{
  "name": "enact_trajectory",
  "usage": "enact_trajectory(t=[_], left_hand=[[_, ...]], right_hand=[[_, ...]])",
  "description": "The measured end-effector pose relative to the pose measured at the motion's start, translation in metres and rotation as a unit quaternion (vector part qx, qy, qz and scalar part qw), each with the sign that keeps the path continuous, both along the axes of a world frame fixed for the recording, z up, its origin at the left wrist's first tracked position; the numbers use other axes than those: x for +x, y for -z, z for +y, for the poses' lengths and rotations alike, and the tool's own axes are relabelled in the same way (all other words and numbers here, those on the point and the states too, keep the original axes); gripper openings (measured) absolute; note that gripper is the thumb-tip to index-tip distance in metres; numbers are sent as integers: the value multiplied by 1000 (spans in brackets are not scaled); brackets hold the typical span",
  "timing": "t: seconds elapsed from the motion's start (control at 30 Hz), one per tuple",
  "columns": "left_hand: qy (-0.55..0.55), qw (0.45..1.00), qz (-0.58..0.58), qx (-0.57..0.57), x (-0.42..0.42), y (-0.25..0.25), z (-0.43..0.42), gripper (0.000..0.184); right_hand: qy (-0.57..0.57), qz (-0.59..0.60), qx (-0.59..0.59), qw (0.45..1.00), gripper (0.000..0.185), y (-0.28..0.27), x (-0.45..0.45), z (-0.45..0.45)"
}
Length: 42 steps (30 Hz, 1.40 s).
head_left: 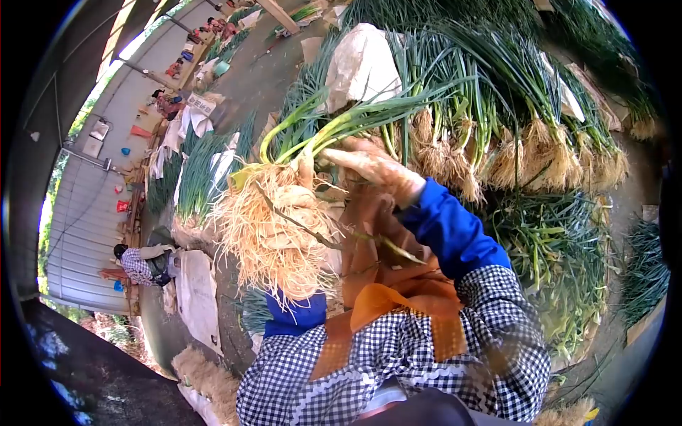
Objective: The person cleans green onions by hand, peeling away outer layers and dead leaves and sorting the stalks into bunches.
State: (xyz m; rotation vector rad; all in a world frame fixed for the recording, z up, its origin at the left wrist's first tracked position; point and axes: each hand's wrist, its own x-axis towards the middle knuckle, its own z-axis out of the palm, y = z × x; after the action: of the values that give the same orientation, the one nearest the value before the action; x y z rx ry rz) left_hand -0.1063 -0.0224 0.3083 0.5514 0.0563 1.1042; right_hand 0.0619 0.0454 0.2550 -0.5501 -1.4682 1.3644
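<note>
A bunch of green onions [307,153] with a thick mass of pale roots is held up in front of my chest. My left hand [290,202] is mostly hidden among the roots and appears closed around the bunch; its blue sleeve comes up from below. My right hand [376,167], slightly blurred, reaches in from the right with fingers stretched towards the stalks. Whether its fingertips touch them I cannot tell. A thin dark stem [291,221] crosses the roots. Behind the hands hangs my orange-brown apron [380,245].
Green onions with roots [536,153] lie in rows ahead and to the right. A white sack [364,67] rests among the leaves. Trimmed leaves [547,263] are heaped at the right. A person [145,263] sits at the left near a pale sheet [197,298]; others sit farther back.
</note>
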Motion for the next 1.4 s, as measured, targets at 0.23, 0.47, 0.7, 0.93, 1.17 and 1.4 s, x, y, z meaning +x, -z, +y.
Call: enact_trajectory(t=[0.23,0.47,0.7,0.93,1.17,1.4], left_hand=[[-30,999,7,11,-10,-8,-2,47],[-35,999,15,-4,-9,-3,-4,46],[-47,998,30,-24,-16,3,-14,46],[-47,997,47,-37,-20,8,-17,46],[-30,994,73,-79,-15,20,-28,45],[43,970,121,-207,5,65,-55,45]], right_hand=[[117,438,-252,855,24,91,67,2],[-85,142,-35,986,36,-6,18,-85],[-117,167,-227,952,22,20,99,-125],[387,-121,-261,876,30,124,294,-191],[287,-172,-86,938,36,27,146,-118],[-204,-207,-17,957,45,-41,66,-91]])
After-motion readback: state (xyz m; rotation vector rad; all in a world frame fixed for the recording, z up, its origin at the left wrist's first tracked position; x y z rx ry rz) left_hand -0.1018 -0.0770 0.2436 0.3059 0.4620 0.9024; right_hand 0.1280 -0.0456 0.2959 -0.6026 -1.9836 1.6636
